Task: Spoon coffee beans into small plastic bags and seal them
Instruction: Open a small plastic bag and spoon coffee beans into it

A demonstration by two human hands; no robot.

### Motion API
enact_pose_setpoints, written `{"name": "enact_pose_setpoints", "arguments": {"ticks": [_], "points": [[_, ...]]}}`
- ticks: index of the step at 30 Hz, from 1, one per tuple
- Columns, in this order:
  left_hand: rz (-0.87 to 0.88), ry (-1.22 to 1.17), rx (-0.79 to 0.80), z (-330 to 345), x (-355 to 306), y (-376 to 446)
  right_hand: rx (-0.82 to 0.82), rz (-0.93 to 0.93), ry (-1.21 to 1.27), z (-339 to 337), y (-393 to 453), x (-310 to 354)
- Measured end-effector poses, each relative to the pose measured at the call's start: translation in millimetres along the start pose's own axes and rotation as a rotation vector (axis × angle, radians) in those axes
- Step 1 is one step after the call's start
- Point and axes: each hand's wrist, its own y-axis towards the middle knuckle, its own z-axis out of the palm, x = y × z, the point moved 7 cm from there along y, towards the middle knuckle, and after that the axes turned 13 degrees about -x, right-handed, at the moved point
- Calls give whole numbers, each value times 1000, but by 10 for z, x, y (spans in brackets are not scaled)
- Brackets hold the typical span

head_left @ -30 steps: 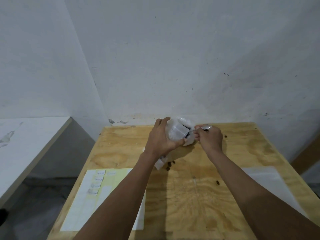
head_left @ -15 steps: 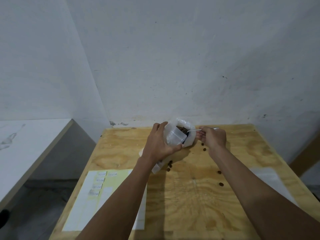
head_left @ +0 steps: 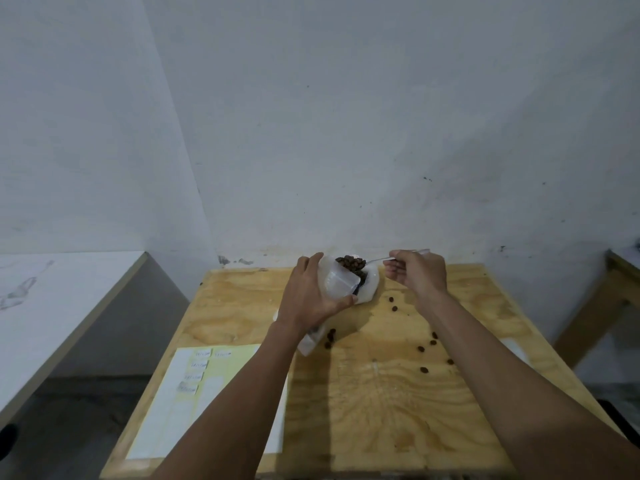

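Left hand grips a small plastic bag, mouth upward, so the right hand, pinching a spoon, can tip beans in.

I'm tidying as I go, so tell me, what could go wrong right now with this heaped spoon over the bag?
1. The spoon in the right hand is heaped with beans, so some may roll off; loose beans already dot the table.
2. The left hand holds the small bag with a narrow opening, so a slight miss could spill beans outside it.
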Motion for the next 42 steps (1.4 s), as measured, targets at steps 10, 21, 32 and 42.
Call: {"name": "enact_pose_setpoints", "arguments": {"ticks": [10, 21, 32, 42], "points": [[-15, -47, -57, -118, -134, -4, 88, -326, -98, 56, -356, 242], [-61, -72, -135, -171, 22, 96, -281, 54, -144, -48, 14, -417], [-118, -92, -123, -77, 99, 112, -320, -406, -418, 58, -158, -122], [-192, -183, -175, -302, -112, 177, 184, -765, -429, 433, -639, 505]]}}
